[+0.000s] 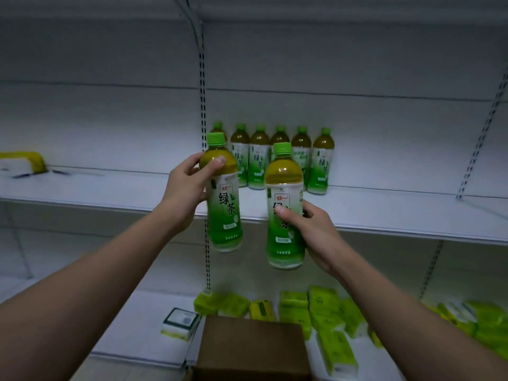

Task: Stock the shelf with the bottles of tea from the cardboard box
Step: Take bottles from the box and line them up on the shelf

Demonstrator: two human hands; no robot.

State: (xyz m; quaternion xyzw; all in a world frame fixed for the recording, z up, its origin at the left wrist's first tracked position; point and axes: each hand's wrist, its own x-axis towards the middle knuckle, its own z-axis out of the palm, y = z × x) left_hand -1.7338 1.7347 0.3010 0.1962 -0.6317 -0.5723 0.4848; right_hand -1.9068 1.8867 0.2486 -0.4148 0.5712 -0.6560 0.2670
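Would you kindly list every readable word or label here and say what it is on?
"绿茶": green-labelled plastic tea bottle in the left hand.
"绿": tea bottle in the right hand, rest hidden by the thumb.
"绿茶": row of tea bottles on the white shelf, faint.
Red logos, yellow-green packs: too blurred.

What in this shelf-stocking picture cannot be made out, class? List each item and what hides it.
1. Inside of the box, head view: the bottom edge cuts it off, so the remaining bottles are unseen.
2. Row of bottles on the shelf: the two held bottles cover part of it; any second row is hidden.
3. Right bottle label: the right hand covers part of it.
4. Packs below: print blurred.
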